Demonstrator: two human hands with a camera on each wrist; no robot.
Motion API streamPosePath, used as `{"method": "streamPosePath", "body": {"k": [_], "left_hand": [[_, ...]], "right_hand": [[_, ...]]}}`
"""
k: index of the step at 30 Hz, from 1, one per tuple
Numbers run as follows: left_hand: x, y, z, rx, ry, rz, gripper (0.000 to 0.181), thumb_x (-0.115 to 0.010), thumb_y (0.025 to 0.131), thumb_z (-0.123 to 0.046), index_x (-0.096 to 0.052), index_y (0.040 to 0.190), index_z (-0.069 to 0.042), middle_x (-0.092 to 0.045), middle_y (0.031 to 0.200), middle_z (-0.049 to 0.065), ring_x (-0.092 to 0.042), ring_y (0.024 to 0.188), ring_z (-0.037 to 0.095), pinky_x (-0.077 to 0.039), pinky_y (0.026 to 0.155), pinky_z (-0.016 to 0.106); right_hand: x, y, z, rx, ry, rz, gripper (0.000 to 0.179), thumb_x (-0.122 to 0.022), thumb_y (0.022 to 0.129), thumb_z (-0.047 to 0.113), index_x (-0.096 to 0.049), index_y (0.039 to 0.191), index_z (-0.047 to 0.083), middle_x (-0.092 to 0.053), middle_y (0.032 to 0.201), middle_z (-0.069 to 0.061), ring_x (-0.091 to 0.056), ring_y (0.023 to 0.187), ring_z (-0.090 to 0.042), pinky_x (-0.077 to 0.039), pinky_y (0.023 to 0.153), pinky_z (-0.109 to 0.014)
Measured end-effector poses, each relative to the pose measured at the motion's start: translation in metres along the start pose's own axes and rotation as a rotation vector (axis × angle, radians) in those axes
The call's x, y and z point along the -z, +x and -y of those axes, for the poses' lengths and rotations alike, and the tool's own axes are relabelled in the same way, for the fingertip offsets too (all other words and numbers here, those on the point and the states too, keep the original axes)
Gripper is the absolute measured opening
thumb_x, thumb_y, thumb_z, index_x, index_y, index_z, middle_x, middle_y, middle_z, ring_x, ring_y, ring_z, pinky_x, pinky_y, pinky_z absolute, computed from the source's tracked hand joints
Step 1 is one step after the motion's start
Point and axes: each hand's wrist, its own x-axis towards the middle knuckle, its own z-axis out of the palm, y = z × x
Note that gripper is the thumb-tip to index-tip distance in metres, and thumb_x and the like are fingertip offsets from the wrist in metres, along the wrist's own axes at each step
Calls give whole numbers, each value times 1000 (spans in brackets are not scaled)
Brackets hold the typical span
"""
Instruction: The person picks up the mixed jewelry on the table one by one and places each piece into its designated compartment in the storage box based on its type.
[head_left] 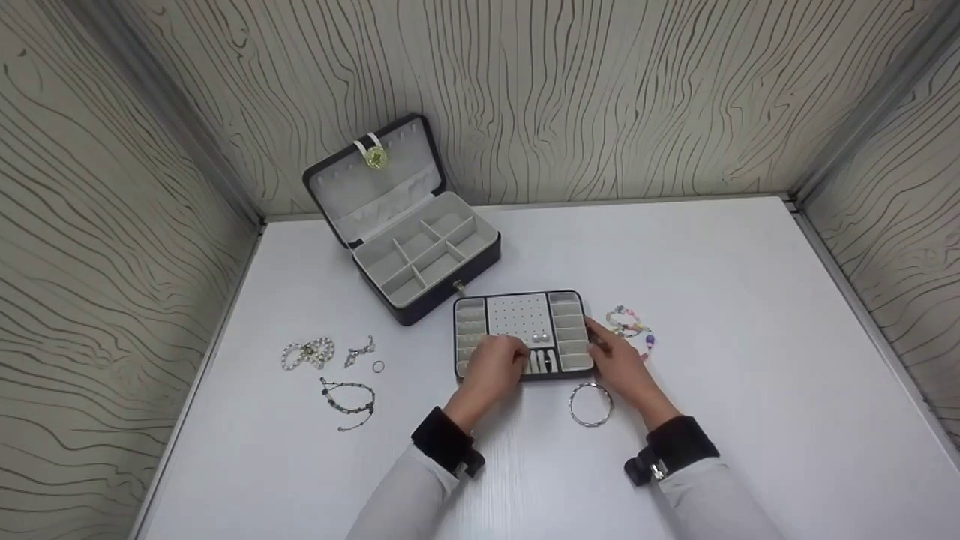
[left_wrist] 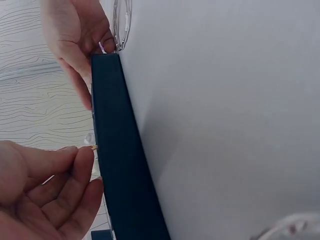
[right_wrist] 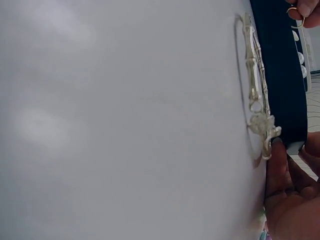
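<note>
A shallow dark jewelry tray (head_left: 517,309) with pale compartments and a pegboard panel lies on the table. My left hand (head_left: 491,364) is over its front, pinching a thin gold ring (right_wrist: 303,21) between thumb and index finger, close to the ring slots (head_left: 541,361). My right hand (head_left: 622,367) grips the tray's right side, thumb and fingers about the corner. Stud earrings (head_left: 541,338) sit in the pegboard's lower right. Just in front of the tray, near my right hand, a silver bangle (right_wrist: 251,70) lies flat.
Behind and left stands an open jewelry box (head_left: 431,302) with divided compartments, lid raised. On the left lie a pearl bracelet (head_left: 324,343), a silver ornament (head_left: 360,351), a ring (head_left: 378,367) and a chain bracelet (head_left: 345,409). Colourful beaded jewelry (head_left: 649,340) lies right of the tray.
</note>
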Motion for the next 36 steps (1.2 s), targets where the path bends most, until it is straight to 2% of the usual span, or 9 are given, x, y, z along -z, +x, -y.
{"method": "streamPosePath", "body": {"k": [4,12,20,25,28,32,36], "left_hand": [[-4,2,-1,11,5,-15,15,-68,83,4,-77,87,-7,-73,84,2,-68,77,13,-54,70,24],[-7,2,-1,57,34,-1,8,-72,82,-2,-76,85,-8,-73,82,2,-67,74,14,-53,68,24],[-7,3,0,8,85,28,15,-68,83,1,-77,77,-11,-70,75,-2,-62,68,11,-50,63,26],[-9,4,2,-15,126,1,17,-67,81,2,-78,80,-11,-69,76,-1,-63,71,13,-51,64,27],[-10,4,2,-7,136,11,19,-66,81,3,-76,75,-12,-65,74,-3,-60,68,13,-50,61,25],[-10,3,2,16,129,54,20,-64,83,1,-74,71,-13,-56,71,-6,-54,65,11,-47,58,24],[-10,3,1,9,146,67,19,-66,83,-2,-72,70,-14,-54,71,-7,-52,64,10,-46,57,25]], "right_hand": [[-1,0,0,-3,-3,2,50,-47,102,12,-37,152,10,-53,135,-25,-60,108,-32,-50,86,-45],[0,1,1,8,0,-6,51,-47,102,10,-37,152,10,-52,136,-25,-59,109,-33,-48,89,-47],[-1,1,0,12,11,-16,51,-48,101,10,-38,151,10,-52,137,-26,-58,111,-35,-46,94,-49],[-2,0,0,17,5,-18,50,-48,101,9,-38,151,9,-53,135,-27,-59,108,-34,-47,91,-48],[-1,0,1,3,3,-7,50,-47,102,10,-37,152,10,-53,134,-26,-58,111,-33,-46,93,-48],[-1,-2,3,-13,7,10,51,-46,103,11,-34,153,12,-51,136,-26,-55,117,-35,-43,98,-50],[0,-2,3,-12,4,7,51,-46,103,11,-34,153,12,-50,138,-26,-55,118,-36,-44,98,-50]]}}
